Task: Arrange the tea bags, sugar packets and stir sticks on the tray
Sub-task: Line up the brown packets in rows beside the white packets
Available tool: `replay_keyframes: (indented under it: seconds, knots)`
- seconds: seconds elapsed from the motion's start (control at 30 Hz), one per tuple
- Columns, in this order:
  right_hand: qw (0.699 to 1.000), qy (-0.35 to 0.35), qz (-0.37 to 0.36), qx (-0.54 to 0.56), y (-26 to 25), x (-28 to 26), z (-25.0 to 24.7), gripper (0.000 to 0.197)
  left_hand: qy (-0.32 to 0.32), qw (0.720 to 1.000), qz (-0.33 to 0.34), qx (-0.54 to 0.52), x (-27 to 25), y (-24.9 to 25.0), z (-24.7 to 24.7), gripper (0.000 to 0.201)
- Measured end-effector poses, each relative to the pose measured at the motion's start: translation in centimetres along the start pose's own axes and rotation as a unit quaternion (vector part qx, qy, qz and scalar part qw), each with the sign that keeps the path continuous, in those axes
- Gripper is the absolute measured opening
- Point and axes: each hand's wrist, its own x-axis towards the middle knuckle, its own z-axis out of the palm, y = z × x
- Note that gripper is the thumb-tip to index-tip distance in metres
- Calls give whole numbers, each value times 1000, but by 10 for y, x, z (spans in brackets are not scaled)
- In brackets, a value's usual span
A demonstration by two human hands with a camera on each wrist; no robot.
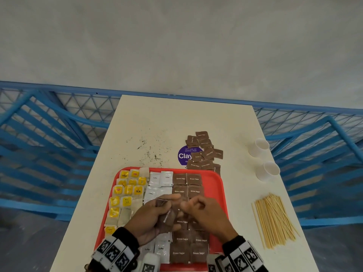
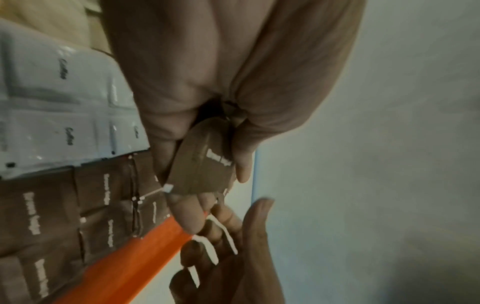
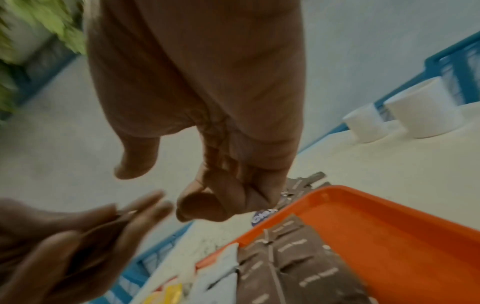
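While the brown sugar packets [image 1: 168,216] sit bunched in the left hand [image 1: 155,218], fingers and thumb curled round them, they hang above the middle of the red tray [image 1: 216,185], not yet laid down. Their long axis runs up and away from the wrist, the top edges pointing toward the right hand [image 1: 204,214], which waits just beside them with its fingers curled inward and, as far as I can see, nothing pinched. That right hand is the nearer one to the open gap in the brown rows [image 1: 187,185] directly under it, so I would guess it plucks the next packet off the stack and sets it down there. White coffee sachets [image 1: 161,178] and yellow tea bags [image 1: 127,190] fill the tray's left side. Off the tray lie a loose heap of sugar packets [image 1: 204,152] beyond its far edge, the stir sticks [image 1: 274,218] well to the right, and two paper cups [image 1: 263,160].
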Motion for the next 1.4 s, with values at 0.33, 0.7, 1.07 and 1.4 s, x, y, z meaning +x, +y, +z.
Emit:
replay_keyframes:
  seconds: [0.33,0.7,1.07,1.4]
  knots:
    - [992,85,-49,82,-20,-21,9,17,-21,997,15,70,-14,10,13,35]
    - [967,34,-33,252,-14,-35,20,18,-12,967,128,221,-28,15,-3,19]
    - [940,31,16,341,-26,-28,22,29,-21,968,146,201,-32,23,-2,18]
    - [975,119,-47,183,-37,-25,3,13,20,972,155,176,-28,32,7,25]
